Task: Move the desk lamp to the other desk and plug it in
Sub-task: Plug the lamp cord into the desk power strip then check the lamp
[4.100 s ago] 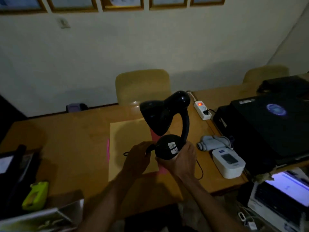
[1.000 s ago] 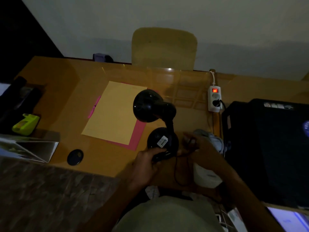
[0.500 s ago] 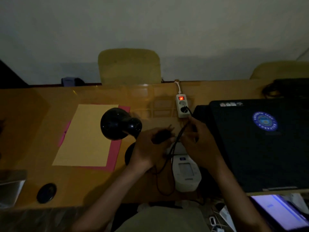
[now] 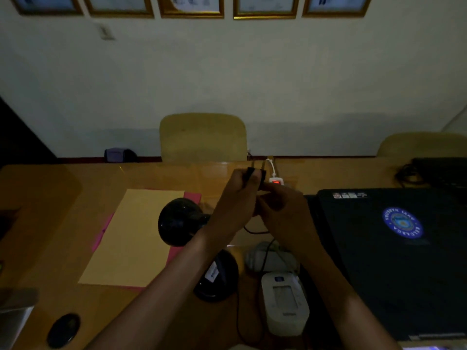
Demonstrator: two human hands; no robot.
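Note:
The black desk lamp stands on the wooden desk, its round base near the front edge and its shade facing left. My left hand holds the lamp's black plug raised, prongs pointing up. My right hand is closed on the black cord just below the plug. The white power strip with a lit red switch lies right behind my hands, mostly hidden by them. The cord loops down toward the base.
A yellow sheet on a pink folder lies left of the lamp. A white blood pressure monitor and its cuff sit right of the base. A black laptop fills the right. A chair stands behind the desk. A dark round disc lies front left.
The lamp was set down on the desk. My left hand left the base, took the plug and lifted it up in front of the power strip; my right hand followed along the cord.

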